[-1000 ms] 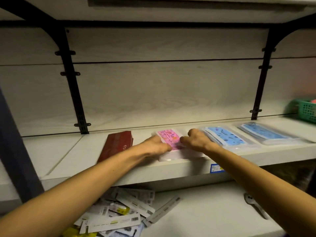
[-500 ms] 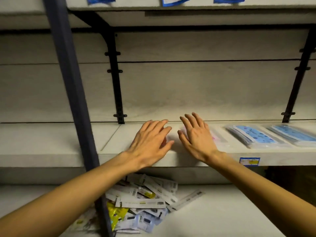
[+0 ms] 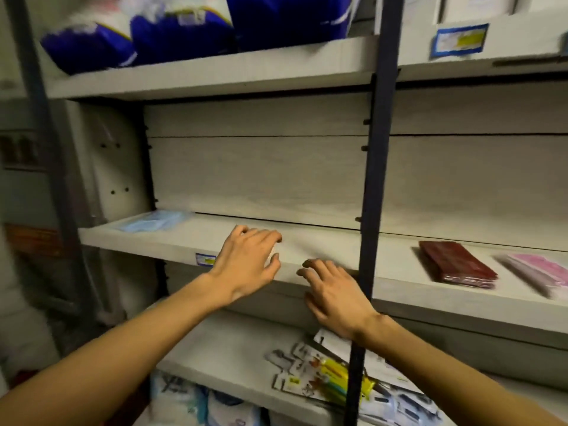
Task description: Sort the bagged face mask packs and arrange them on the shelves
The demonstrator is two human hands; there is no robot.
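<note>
My left hand (image 3: 250,262) hovers over the front of the middle shelf (image 3: 322,253) with fingers loosely spread, holding nothing. My right hand (image 3: 335,295) hangs just below and in front of the shelf edge, fingers relaxed and empty. A light blue mask pack (image 3: 155,221) lies at the shelf's far left. To the right of the dark upright post (image 3: 373,179) lie a dark red pack (image 3: 456,264) and a blurred pink pack (image 3: 534,269).
The upper shelf carries bulky blue and white bags (image 3: 172,29) and a blue price label (image 3: 458,40). The lower shelf holds a pile of carded packets (image 3: 332,373). More bagged packs (image 3: 196,404) sit at the bottom left.
The view has swung left, so the pink and red packs now lie far right. Both hands have come off the pink pack and moved left along the shelf, empty.
</note>
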